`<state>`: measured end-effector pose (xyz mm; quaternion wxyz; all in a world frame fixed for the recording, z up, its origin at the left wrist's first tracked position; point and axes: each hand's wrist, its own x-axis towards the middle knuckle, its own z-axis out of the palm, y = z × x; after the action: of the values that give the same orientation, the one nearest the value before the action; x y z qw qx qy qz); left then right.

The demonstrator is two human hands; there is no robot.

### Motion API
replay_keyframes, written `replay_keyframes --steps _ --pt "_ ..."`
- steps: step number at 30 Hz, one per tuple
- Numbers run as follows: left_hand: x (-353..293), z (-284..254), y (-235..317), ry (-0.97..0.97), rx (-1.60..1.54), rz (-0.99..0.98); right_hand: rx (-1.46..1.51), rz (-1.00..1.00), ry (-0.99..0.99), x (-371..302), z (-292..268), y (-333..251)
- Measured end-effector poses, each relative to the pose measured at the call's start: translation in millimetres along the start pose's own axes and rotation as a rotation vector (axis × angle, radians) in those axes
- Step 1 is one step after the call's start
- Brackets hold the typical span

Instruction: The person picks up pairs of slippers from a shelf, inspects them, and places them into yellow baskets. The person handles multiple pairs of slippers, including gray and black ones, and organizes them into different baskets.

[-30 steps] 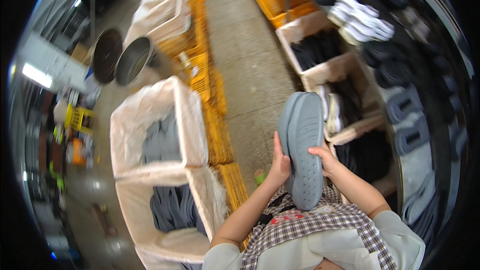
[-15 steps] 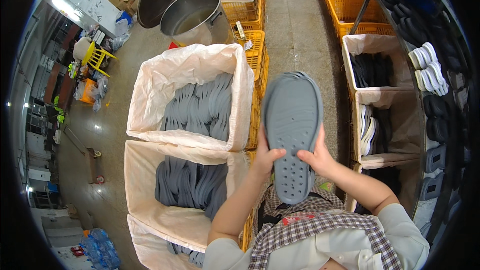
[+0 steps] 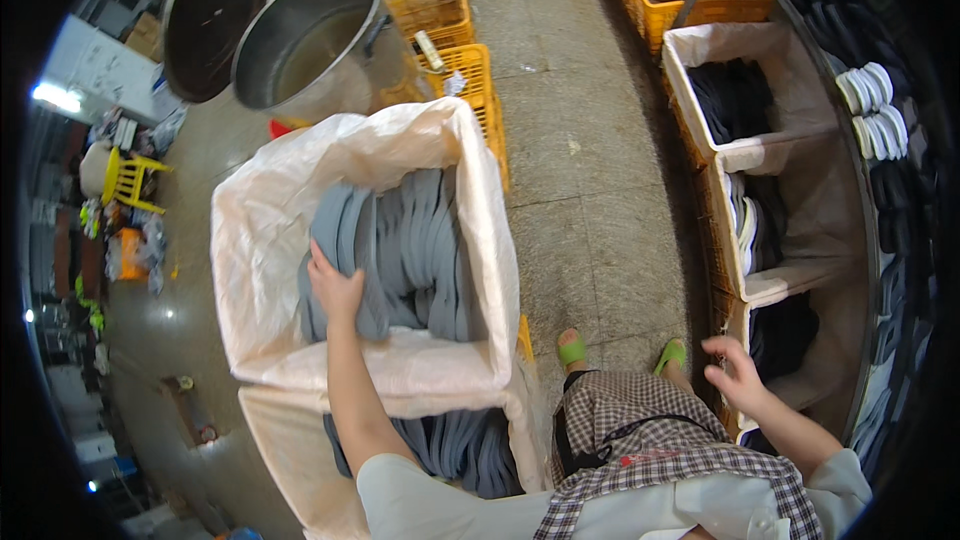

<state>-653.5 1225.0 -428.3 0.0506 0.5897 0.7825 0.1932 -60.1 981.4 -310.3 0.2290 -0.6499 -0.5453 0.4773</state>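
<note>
My left hand [image 3: 336, 285] reaches into a white-lined bin [image 3: 262, 325] and closes around several grey shoe soles [image 3: 350, 230] at the left end of the stack there. Their lower parts are hidden behind the hand and wrist. Beside them, more grey soles [image 3: 425, 250] stand on edge in a tight row. My right hand [image 3: 735, 375] hangs in the air near the right-hand row of bins, its fingers loosely bent and apart, with nothing in them.
Another lined bin with dark grey soles [image 3: 455, 450] adjoins on the near side. A large metal pot [image 3: 345, 80] and yellow crates [image 3: 470, 65] stand beyond. Along the right are lined bins of black soles [image 3: 735, 100] and a rack with white soles [image 3: 880, 130].
The grey soles have gone from between both hands into the far left bin with my left hand. My right hand has let go and moved right. The view has shifted.
</note>
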Motion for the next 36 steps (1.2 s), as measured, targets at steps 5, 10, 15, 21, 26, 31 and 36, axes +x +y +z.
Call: replay_keyframes --steps 5,10,15,21,26,31,36 --pt "-64.7 112.5 -18.7 -0.347 0.395 -0.201 -0.111 0.238 0.077 -57.7 7.7 26.1" --pt "-81.6 134.4 -39.2 -0.321 0.199 -0.249 -0.245 0.272 0.007 -53.0 11.7 32.3" --pt "-82.3 146.7 -58.0 -0.403 0.441 -0.192 -0.264 0.211 0.018 -24.5 15.2 45.2" --pt "-65.8 117.5 -8.7 -0.426 0.511 0.075 -0.387 -0.001 0.020 -23.7 -20.3 57.9" --pt "-50.8 55.1 166.3 -0.103 0.163 0.292 -0.368 0.018 0.638 -67.6 -105.4 44.4" --pt "-72.0 -37.2 334.4 0.050 -0.198 0.532 -0.484 0.006 1.362 -154.4 -224.1 70.8" --pt "-148.0 -40.4 440.9 -0.137 -0.293 0.916 -0.017 -0.195 1.915 -256.3 -363.7 163.8"
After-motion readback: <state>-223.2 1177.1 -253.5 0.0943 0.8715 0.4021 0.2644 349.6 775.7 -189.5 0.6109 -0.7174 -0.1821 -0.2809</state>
